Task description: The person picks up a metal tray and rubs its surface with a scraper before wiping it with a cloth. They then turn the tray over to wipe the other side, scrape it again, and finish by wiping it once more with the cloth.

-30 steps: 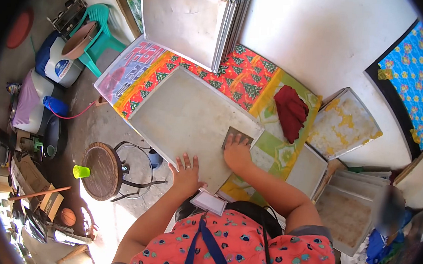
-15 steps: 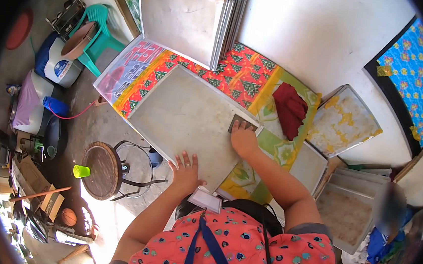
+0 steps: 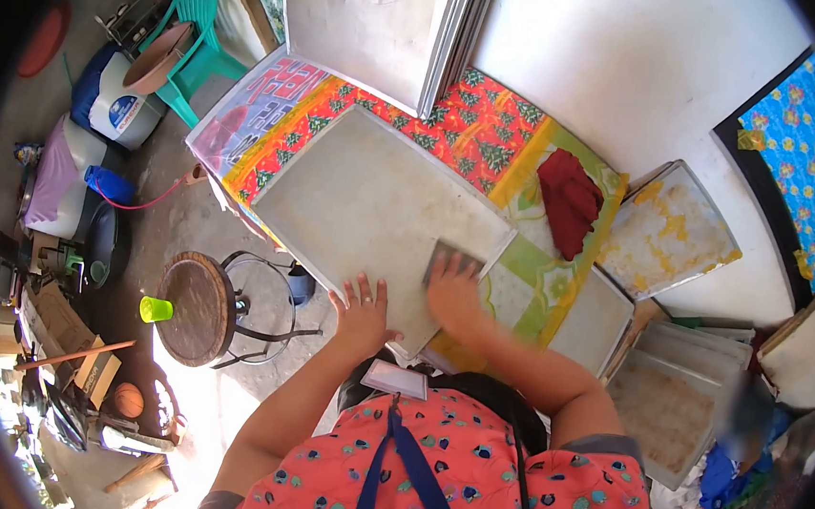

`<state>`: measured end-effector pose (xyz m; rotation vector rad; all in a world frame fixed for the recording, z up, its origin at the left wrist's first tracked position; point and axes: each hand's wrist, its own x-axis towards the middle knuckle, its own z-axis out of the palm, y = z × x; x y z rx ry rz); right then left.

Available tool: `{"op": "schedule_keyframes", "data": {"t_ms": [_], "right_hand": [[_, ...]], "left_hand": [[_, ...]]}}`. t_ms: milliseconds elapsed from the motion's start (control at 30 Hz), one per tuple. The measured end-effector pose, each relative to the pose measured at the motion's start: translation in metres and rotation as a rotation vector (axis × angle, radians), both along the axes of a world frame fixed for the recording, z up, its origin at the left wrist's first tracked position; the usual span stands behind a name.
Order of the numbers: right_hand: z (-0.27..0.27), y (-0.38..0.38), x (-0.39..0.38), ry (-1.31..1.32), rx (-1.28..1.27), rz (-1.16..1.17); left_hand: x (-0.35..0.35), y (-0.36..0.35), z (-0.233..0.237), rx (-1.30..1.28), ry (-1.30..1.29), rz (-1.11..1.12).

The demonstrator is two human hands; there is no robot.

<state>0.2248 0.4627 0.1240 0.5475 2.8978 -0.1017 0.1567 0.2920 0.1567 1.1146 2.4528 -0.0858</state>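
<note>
A large metal baking tray (image 3: 364, 194) lies flat on the covered table in front of me. My left hand (image 3: 361, 320) rests on the tray's near edge with its fingers spread, a ring on one of them. Under the fingers of my right hand (image 3: 455, 292) is a flat dark rectangular piece (image 3: 470, 263), pressed against the tray near its right end. Part of that piece is hidden by the fingers. A crumpled dark red cloth (image 3: 567, 205) lies on the table beyond the tray's right end.
A stack of metal trays (image 3: 372, 32) stands upright at the table's back edge. Another tray with yellow patches (image 3: 668, 230) leans against the wall at right. A round stool (image 3: 195, 310) with a green cup (image 3: 156, 309) stands to the left, and a green chair (image 3: 198, 56) is farther back.
My right hand has slid the dark piece left and toward me across the tray. The left hand stays at the tray's edge. The view has shifted slightly.
</note>
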Motion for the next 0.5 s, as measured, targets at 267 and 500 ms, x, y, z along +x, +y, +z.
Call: {"op": "schedule_keyframes", "data": {"t_ms": [267, 500], "right_hand": [[0.006, -0.033, 0.018, 0.087, 0.075, 0.181], [0.09, 0.02, 0.004, 0.259, -0.514, 0.079]], "left_hand": [[-0.002, -0.006, 0.002, 0.071, 0.001, 0.011], [-0.029, -0.044, 0.009, 0.555, 0.08, 0.188]]}}
